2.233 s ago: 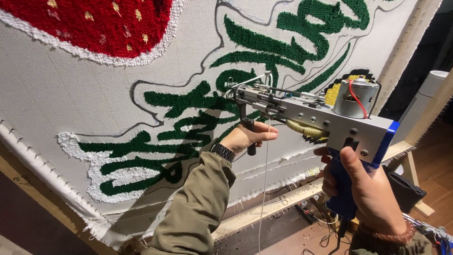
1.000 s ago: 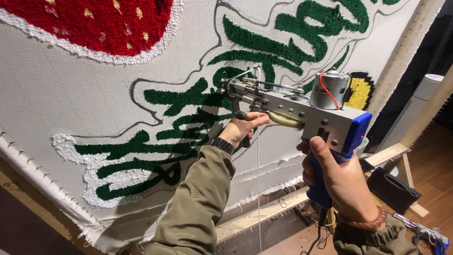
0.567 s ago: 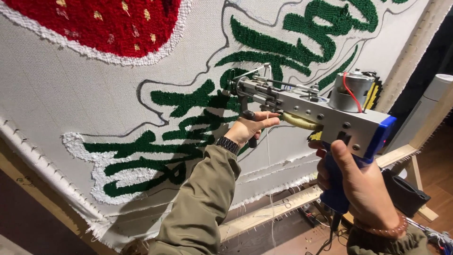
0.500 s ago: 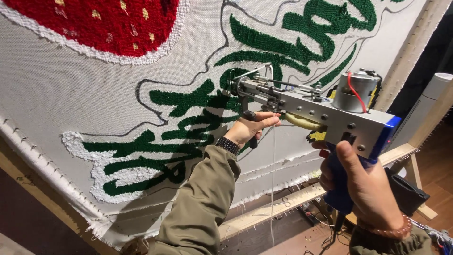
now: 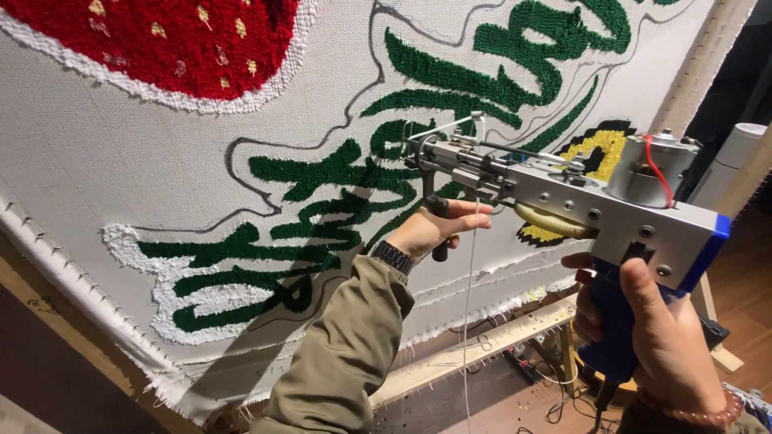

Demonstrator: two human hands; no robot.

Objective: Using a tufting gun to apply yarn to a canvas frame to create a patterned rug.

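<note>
since earlier, silver-and-blue tufting gun [image 5: 563, 193] edges right; left hand [image 5: 430, 229] grips front handle, right hand [image 5: 651, 329] clasps blue grip, nose aimed upper-left at white tufting cloth [image 5: 161, 161].

The tufting gun [image 5: 563, 189] is built of matt grey metal, with a smooth blue plastic grip. The backing cloth [image 5: 145, 169] is a coarse woven fabric — off-white, matt. The tufted pile [image 5: 498, 80] is seen as fuzzy yarn — rough and dull. The frame [image 5: 474, 350] is made of bare, unfinished wood.
</note>
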